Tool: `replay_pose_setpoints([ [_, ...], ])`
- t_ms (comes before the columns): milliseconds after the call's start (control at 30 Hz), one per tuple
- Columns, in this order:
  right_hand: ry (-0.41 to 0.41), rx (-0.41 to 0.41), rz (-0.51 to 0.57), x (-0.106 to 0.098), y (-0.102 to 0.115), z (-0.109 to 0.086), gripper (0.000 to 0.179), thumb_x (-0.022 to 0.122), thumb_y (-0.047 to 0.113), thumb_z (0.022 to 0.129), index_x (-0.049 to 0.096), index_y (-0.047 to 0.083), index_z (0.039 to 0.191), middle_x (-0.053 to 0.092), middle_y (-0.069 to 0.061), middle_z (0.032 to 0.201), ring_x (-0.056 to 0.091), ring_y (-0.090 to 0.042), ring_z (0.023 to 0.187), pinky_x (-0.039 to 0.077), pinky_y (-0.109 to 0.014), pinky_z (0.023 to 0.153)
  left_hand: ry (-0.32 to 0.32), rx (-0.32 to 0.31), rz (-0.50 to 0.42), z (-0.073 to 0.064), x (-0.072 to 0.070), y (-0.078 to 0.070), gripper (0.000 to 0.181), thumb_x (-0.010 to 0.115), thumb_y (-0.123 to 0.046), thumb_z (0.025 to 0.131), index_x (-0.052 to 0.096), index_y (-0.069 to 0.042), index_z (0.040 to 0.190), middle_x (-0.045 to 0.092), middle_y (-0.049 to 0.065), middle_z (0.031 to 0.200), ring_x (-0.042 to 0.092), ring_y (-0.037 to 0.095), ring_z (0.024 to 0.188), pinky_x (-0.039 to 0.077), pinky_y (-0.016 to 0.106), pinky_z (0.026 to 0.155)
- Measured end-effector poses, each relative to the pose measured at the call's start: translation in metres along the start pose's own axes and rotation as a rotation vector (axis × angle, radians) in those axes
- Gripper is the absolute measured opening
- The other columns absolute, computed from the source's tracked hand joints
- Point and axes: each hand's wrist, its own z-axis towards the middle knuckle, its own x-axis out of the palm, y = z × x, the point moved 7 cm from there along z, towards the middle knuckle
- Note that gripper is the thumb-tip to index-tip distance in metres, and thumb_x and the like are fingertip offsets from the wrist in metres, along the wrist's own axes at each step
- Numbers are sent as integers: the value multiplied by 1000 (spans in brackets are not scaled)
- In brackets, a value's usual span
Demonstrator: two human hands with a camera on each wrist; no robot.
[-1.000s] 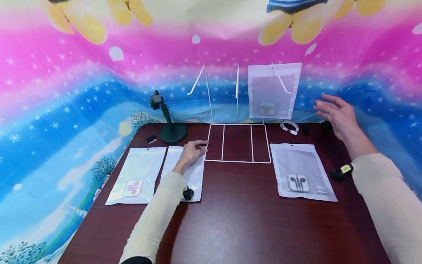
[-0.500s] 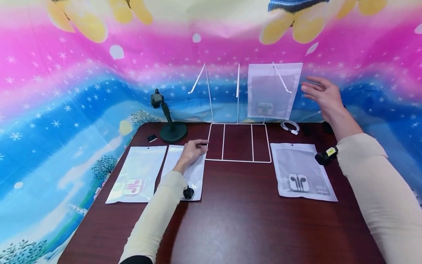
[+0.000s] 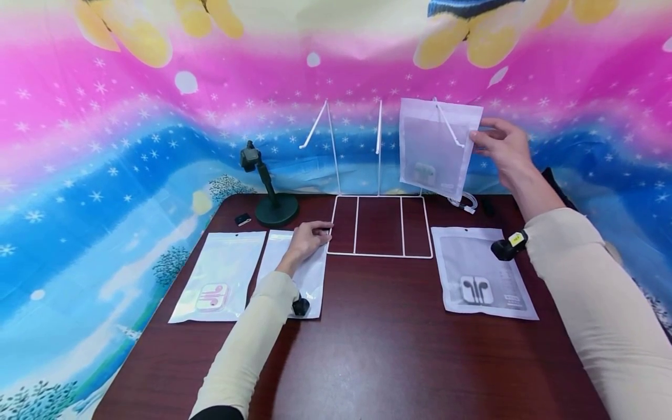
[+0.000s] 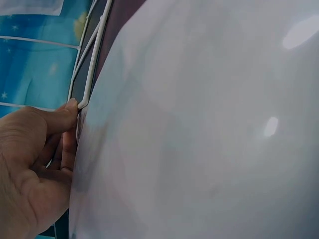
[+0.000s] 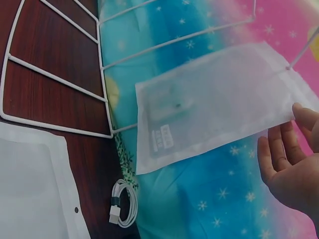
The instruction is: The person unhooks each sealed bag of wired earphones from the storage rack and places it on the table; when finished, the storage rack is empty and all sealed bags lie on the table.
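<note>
A white wire display rack (image 3: 378,255) stands at the back of the table, with three hooks slanting forward. My left hand (image 3: 307,242) pinches the left side of its base between thumb and fingers, as the left wrist view also shows. From the right hook hangs a white zip pouch (image 3: 427,137) with a translucent front and an earphone case faintly showing inside. My right hand (image 3: 506,146) pinches this pouch's right edge, thumb (image 5: 301,114) in front. The pouch hangs tilted, its lower end swung toward the right. Nothing hangs on the left and middle hooks.
A pouch with pink earphones (image 3: 226,262) lies at left, beside another white pouch (image 3: 310,280) partly under my left arm. At right lies a pouch with black earphones (image 3: 464,251). Behind stand a dark green stand (image 3: 275,210), a small black item (image 3: 242,219) and a coiled white cable (image 3: 469,204).
My right hand has moved left to the hanging pouch and taken its right edge. The pouch has tilted and shifted slightly right. My left hand has stayed on the rack.
</note>
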Motion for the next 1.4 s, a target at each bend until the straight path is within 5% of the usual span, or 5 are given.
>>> replay_pose_setpoints([
  [400, 66, -50, 167, 5, 5, -17, 31, 79, 23, 93, 74, 16, 123, 67, 1, 102, 60, -16, 81, 54, -25, 70, -7, -11, -9, 1, 0, 4, 34, 72, -10, 99, 73, -17, 133, 73, 8, 103, 63, 23, 96, 52, 35, 88],
  [700, 91, -89, 118, -6, 3, -36, 38, 80, 24, 93, 71, 20, 130, 70, 2, 104, 64, -15, 83, 56, -23, 69, -4, -5, 1, -1, 0, 3, 34, 71, -10, 100, 73, -17, 133, 73, 9, 105, 64, 24, 97, 53, 37, 90],
  [1400, 156, -187, 359, -30, 6, -85, 24, 75, 10, 96, 75, 6, 119, 73, -3, 103, 73, -16, 73, 55, -25, 58, -8, -1, 9, 2, 1, 1, 34, 71, -11, 99, 73, -18, 133, 73, 8, 105, 64, 23, 97, 54, 36, 89],
])
